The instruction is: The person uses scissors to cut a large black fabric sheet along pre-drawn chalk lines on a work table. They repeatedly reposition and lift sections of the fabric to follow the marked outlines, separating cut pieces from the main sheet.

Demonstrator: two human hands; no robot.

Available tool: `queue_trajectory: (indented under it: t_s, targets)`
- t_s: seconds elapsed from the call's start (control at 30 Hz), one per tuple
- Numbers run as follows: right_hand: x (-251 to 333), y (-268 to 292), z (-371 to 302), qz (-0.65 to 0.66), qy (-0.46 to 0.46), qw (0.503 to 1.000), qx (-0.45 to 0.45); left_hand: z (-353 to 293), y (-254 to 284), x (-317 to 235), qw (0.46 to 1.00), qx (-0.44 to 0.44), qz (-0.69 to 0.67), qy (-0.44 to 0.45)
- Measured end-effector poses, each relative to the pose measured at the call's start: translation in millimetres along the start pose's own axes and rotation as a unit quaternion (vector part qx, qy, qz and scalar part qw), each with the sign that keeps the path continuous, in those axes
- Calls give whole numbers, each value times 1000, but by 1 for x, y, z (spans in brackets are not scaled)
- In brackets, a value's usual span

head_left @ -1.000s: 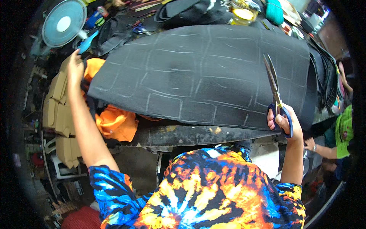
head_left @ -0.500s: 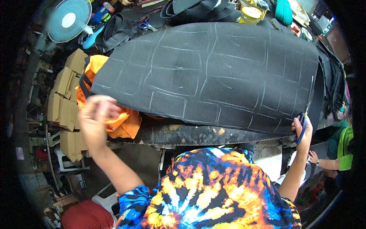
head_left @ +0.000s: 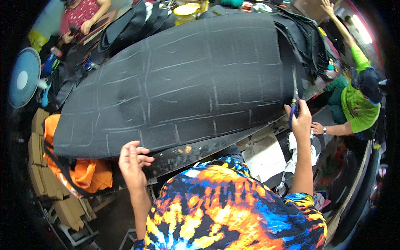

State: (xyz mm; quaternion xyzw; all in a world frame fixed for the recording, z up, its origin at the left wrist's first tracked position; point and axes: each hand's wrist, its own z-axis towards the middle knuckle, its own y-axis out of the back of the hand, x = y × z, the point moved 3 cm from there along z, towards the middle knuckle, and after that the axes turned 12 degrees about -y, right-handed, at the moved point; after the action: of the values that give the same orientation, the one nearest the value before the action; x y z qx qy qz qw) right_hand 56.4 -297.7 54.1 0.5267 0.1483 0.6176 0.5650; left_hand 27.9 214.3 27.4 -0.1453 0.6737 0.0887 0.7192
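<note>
A large black sheet of fabric-like material [head_left: 179, 83], marked with a pale grid of chalk lines, spreads over the dark workbench [head_left: 175, 156]. My right hand [head_left: 301, 118] grips blue-handled scissors [head_left: 294, 98] by the sheet's right end, their blades pointing away from me. Over the sheet's near edge, left of centre, my left hand [head_left: 135, 160] is raised with its fingers apart and nothing in it. Orange cloth [head_left: 89, 173] with a black strap sticks out from under the sheet's left end.
Cardboard boxes [head_left: 41, 166] and a fan [head_left: 25, 78] stand at the left. Dark curved pieces [head_left: 125, 29] and a yellow tub [head_left: 185, 14] sit at the far side. A person in bright green [head_left: 360, 102] is at the right, another in red [head_left: 81, 16] at the far left. White paper [head_left: 264, 156] lies near my right arm.
My view has turned to the right, bringing two people into sight. My left hand has moved inward along the sheet's near edge. The scissors stay in my right hand.
</note>
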Motion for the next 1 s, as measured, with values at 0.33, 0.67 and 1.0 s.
queue_trajectory:
  t_s: [0.33, 0.67, 1.0]
  targets:
    - [2, 3, -4, 236, -129, 952, 148, -29, -100, 19, 869, 419, -109, 241]
    - [44, 2, -15, 288, -198, 890, 294, -53, -254, -2, 710, 496, 175, -469]
    - [54, 32, 26, 237, -165, 785, 548, -44, -290, 25, 777, 408, 116, -465]
